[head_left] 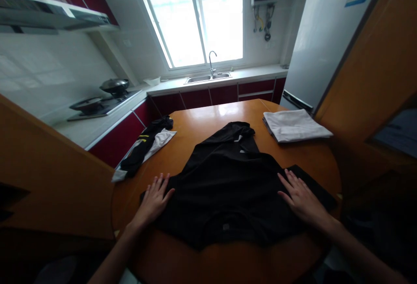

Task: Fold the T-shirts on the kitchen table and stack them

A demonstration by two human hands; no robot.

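Note:
A black shirt [224,184] lies spread on the round wooden table [208,121], its collar toward me and its far end bunched up. My left hand [155,199] rests flat on its left sleeve, fingers spread. On the right sleeve lies my right hand [301,197], also flat with the fingers apart. Neither hand grips anything. Small light marks show near the shirt's far end.
Folded light cloth [295,125] sits at the table's back right. Black and white clothes [145,147] lie along the left edge. Beyond are a counter with a sink [208,77], a stove with pans [114,85] and a fridge [319,41] at the right.

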